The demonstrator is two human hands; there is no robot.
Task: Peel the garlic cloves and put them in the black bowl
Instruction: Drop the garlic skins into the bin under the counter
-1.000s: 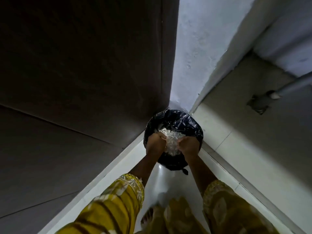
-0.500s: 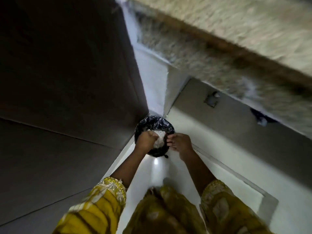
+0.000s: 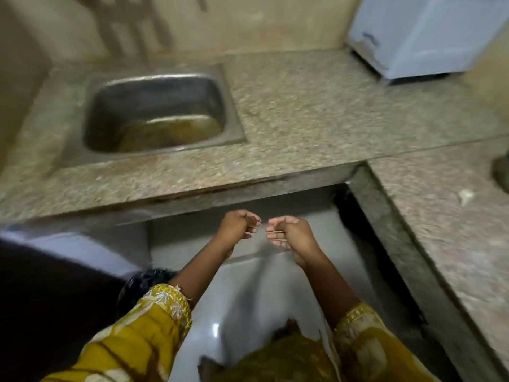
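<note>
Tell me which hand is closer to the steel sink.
The left hand, on the side of the steel sink; the right hand hangs by the side counter.

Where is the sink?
In the head view the sink is at the upper left, sunk into the stone counter, beyond and to the left of the left hand.

A speckled stone worktop [image 3: 303, 111] ran in an L along the back and down the right side, its front edge thick. A steel sink [image 3: 154, 92] was set into it at the left, its bottom a murky yellow. Behind rose a plain beige wall [image 3: 248, 20]. A pale boxy appliance [image 3: 429, 31] stood in the far right corner. The floor [image 3: 248, 293] below was glossy pale grey, and a dark panel [image 3: 41, 312] filled the near left.
</note>
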